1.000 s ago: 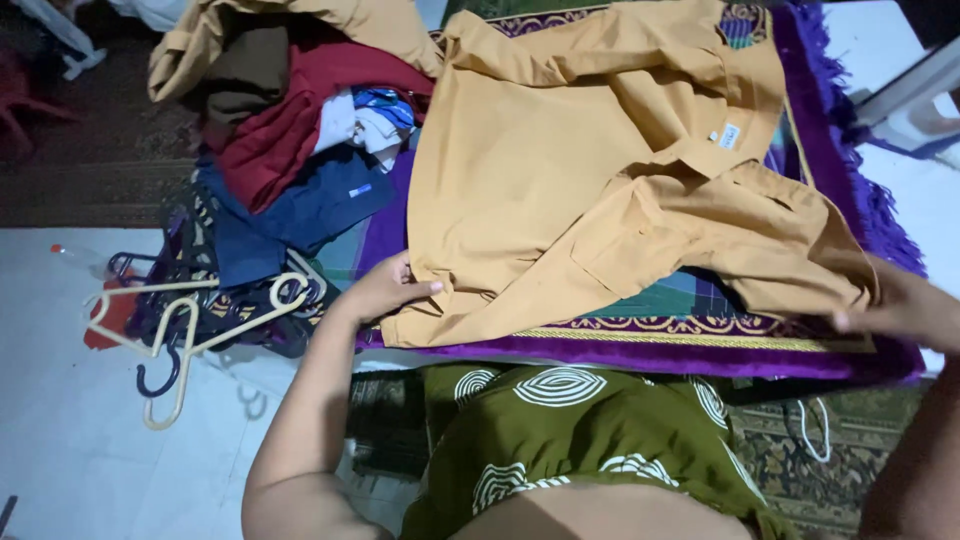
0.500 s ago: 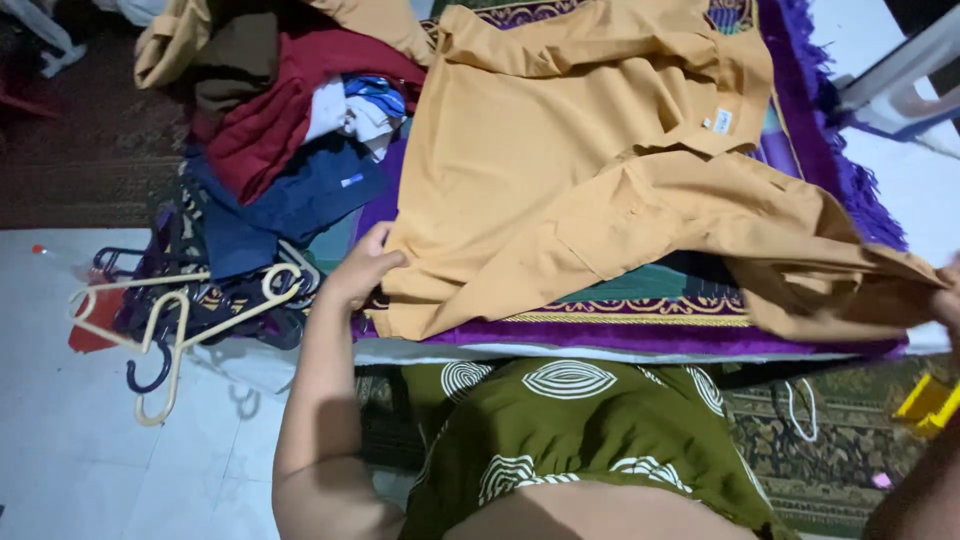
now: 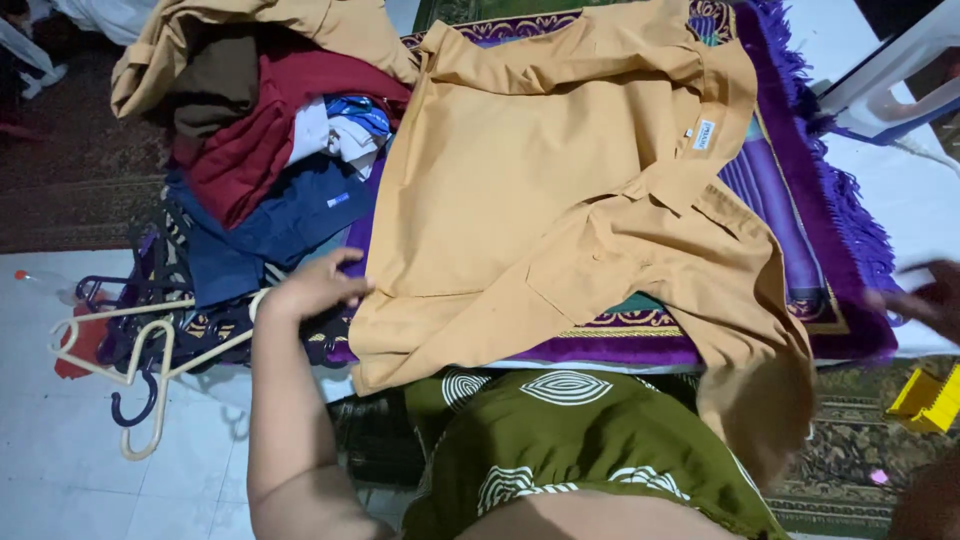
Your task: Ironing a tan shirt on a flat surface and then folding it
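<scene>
At the far left of the scene, on the pale floor (image 3: pixel 60 480), lies a tangle of plastic hangers (image 3: pixel 140 350), cream and dark ones hooked together. Just beyond them, farther from the person, sits a heap of clothes (image 3: pixel 260 140): tan, brown, dark red, white and navy pieces piled loosely.

The left hand (image 3: pixel 315 285) rests at the near left edge of the mustard shirt (image 3: pixel 540 200), its fingers (image 3: pixel 345 258) spread and lying flat, pressing the cloth rather than pinching it. The shirt is laid out on a purple patterned mat (image 3: pixel 800 250) with a fringed border; its collar and label point to the far right, and one sleeve (image 3: pixel 760 380) hangs off the near edge of the mat over the person's green patterned skirt (image 3: pixel 570 440).

The right hand (image 3: pixel 925 295) is at the right edge of the view, apart from the shirt, blurred, its fingers seemingly spread and holding nothing. A yellow object (image 3: pixel 925 400) lies on the carpet near it.

The step in hand looks like spreading and squaring the shirt for folding. The next move probably calls for the right hand to take up the dangling sleeve and lay it across the body while the left pins the hem.
</scene>
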